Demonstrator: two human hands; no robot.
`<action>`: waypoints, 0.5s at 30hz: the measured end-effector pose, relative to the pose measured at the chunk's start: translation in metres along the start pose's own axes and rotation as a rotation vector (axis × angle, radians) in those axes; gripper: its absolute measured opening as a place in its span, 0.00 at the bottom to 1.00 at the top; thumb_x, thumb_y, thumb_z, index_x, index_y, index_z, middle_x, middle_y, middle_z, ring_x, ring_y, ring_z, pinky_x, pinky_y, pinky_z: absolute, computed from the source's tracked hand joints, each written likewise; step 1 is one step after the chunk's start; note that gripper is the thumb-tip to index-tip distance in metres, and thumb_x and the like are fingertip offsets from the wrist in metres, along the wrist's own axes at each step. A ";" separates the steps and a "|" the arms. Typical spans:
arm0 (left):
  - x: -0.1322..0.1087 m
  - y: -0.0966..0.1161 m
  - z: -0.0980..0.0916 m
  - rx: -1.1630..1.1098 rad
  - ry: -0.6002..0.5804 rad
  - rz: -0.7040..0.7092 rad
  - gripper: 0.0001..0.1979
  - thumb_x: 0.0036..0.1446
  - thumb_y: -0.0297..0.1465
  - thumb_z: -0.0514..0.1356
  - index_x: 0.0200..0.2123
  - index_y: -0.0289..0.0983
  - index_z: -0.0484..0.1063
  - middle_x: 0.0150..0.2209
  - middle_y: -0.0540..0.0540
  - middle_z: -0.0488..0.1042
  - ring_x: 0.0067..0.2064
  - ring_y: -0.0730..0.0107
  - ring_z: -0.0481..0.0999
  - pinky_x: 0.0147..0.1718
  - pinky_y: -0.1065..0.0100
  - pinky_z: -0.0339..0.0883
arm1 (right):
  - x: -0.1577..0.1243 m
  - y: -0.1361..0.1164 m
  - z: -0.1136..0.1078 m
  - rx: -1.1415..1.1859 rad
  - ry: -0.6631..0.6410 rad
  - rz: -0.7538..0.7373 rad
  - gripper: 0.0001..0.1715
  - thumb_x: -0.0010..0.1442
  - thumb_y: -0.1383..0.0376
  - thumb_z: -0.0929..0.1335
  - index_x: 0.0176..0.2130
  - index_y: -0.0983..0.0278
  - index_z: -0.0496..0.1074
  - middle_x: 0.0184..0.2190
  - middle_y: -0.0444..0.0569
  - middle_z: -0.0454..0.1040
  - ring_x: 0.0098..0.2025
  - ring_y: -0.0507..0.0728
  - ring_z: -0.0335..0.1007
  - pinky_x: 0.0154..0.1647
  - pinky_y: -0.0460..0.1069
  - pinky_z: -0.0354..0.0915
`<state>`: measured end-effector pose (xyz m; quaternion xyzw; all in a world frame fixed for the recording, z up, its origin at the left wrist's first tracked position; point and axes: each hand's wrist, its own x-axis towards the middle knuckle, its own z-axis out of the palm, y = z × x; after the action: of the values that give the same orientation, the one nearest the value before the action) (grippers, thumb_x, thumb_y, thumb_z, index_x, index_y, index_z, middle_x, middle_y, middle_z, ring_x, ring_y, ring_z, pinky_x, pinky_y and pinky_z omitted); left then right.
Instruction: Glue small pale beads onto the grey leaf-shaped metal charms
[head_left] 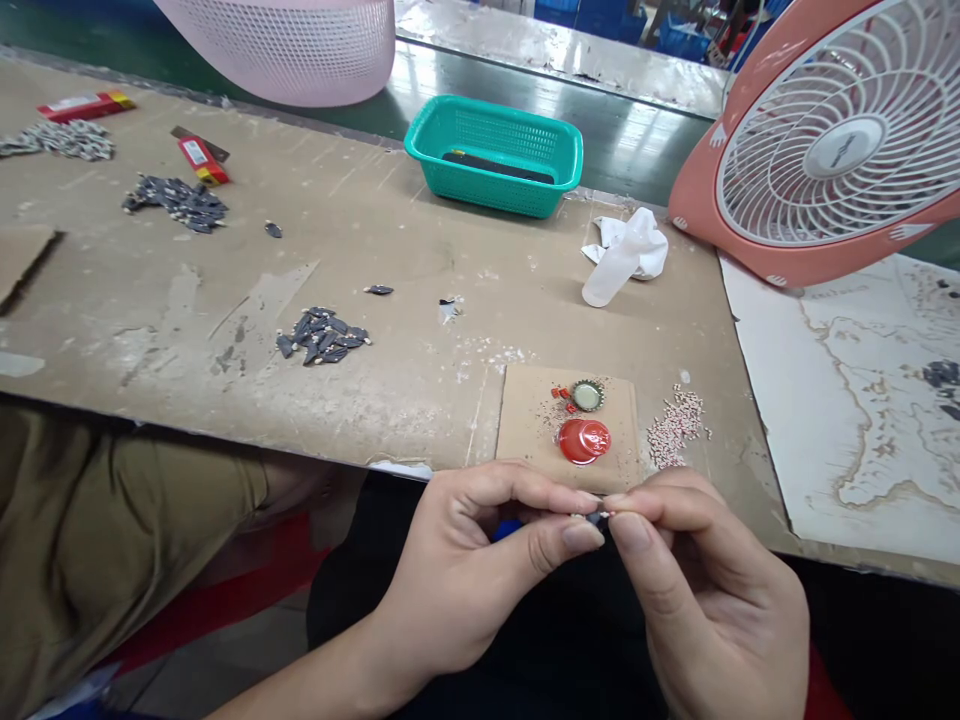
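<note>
My left hand (pixel 480 560) is closed in a pinch on a small dark grey piece (pixel 596 519) with a pale tip, mostly hidden by the fingers. Thumb and forefinger of my right hand (pixel 705 580) are pressed together at its end, around a tiny pale bit (pixel 605 514) that barely shows. Just beyond the fingertips lies a cardboard square (pixel 517 420). On it are a shiny red round blob (pixel 584 440), a bottle cap (pixel 588 395) and some small red chips (pixel 561 393). Tiny pinkish-white pieces (pixel 676 425) are heaped right of the cardboard.
Dark pointed pieces lie in a near pile (pixel 322 335) and a farther pile (pixel 180 202). A green basket (pixel 493 185), a white translucent tube (pixel 619 265) and an orange fan (pixel 697 195) stand along the back. Another person's leg (pixel 135 530) is at left.
</note>
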<state>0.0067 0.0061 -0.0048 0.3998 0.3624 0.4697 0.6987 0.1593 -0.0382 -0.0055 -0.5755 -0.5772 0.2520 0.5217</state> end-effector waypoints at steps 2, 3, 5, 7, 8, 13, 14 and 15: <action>0.000 0.000 0.000 0.016 -0.001 0.020 0.11 0.52 0.20 0.73 0.31 0.44 0.87 0.33 0.53 0.87 0.34 0.76 0.86 0.36 0.84 0.78 | -0.001 0.000 0.000 -0.006 0.005 -0.004 0.05 0.65 0.68 0.71 0.38 0.57 0.77 0.28 0.39 0.72 0.30 0.47 0.68 0.29 0.42 0.66; 0.000 0.000 0.000 0.028 0.001 0.032 0.11 0.52 0.20 0.73 0.31 0.44 0.87 0.33 0.53 0.87 0.34 0.76 0.86 0.36 0.83 0.78 | -0.001 0.000 0.000 -0.011 0.005 -0.008 0.05 0.65 0.68 0.71 0.37 0.57 0.77 0.28 0.39 0.72 0.30 0.48 0.68 0.29 0.42 0.65; 0.000 0.000 0.001 0.057 0.014 0.064 0.11 0.51 0.19 0.74 0.31 0.44 0.87 0.32 0.52 0.87 0.33 0.75 0.86 0.36 0.83 0.78 | -0.001 -0.001 -0.001 -0.021 0.000 -0.009 0.06 0.64 0.69 0.71 0.37 0.57 0.77 0.27 0.39 0.72 0.30 0.48 0.68 0.28 0.43 0.65; -0.002 -0.001 0.001 0.084 0.036 0.100 0.12 0.50 0.19 0.74 0.31 0.43 0.87 0.32 0.52 0.86 0.33 0.75 0.85 0.35 0.83 0.78 | -0.001 -0.001 -0.002 -0.027 -0.012 -0.001 0.06 0.64 0.69 0.71 0.36 0.57 0.77 0.27 0.40 0.72 0.29 0.49 0.68 0.28 0.44 0.65; -0.002 -0.001 0.001 0.097 0.046 0.117 0.12 0.50 0.18 0.74 0.31 0.43 0.87 0.32 0.51 0.86 0.32 0.75 0.85 0.35 0.83 0.78 | -0.001 -0.001 -0.002 -0.030 -0.020 0.000 0.06 0.64 0.69 0.71 0.36 0.57 0.77 0.27 0.40 0.73 0.29 0.49 0.68 0.29 0.45 0.65; -0.005 -0.001 0.002 0.171 0.063 0.203 0.12 0.50 0.18 0.74 0.31 0.42 0.87 0.30 0.50 0.86 0.31 0.73 0.84 0.34 0.79 0.79 | 0.002 -0.002 -0.003 -0.055 -0.048 -0.067 0.07 0.63 0.71 0.72 0.37 0.58 0.77 0.27 0.40 0.75 0.30 0.49 0.69 0.30 0.46 0.66; -0.005 -0.001 0.002 0.185 0.065 0.214 0.12 0.50 0.18 0.73 0.31 0.42 0.87 0.30 0.50 0.85 0.31 0.73 0.84 0.34 0.79 0.79 | 0.003 -0.002 -0.003 -0.058 -0.049 -0.080 0.07 0.62 0.72 0.72 0.37 0.58 0.77 0.27 0.40 0.74 0.29 0.49 0.69 0.30 0.46 0.66; -0.006 -0.001 0.002 0.198 0.067 0.223 0.11 0.51 0.18 0.73 0.31 0.42 0.87 0.30 0.50 0.85 0.30 0.72 0.84 0.33 0.78 0.79 | 0.004 -0.003 -0.003 -0.058 -0.050 -0.091 0.07 0.62 0.72 0.72 0.37 0.59 0.77 0.27 0.40 0.74 0.29 0.49 0.69 0.30 0.46 0.66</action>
<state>0.0074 0.0001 -0.0042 0.4887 0.3834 0.5192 0.5870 0.1616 -0.0362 -0.0010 -0.5571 -0.6226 0.2254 0.5012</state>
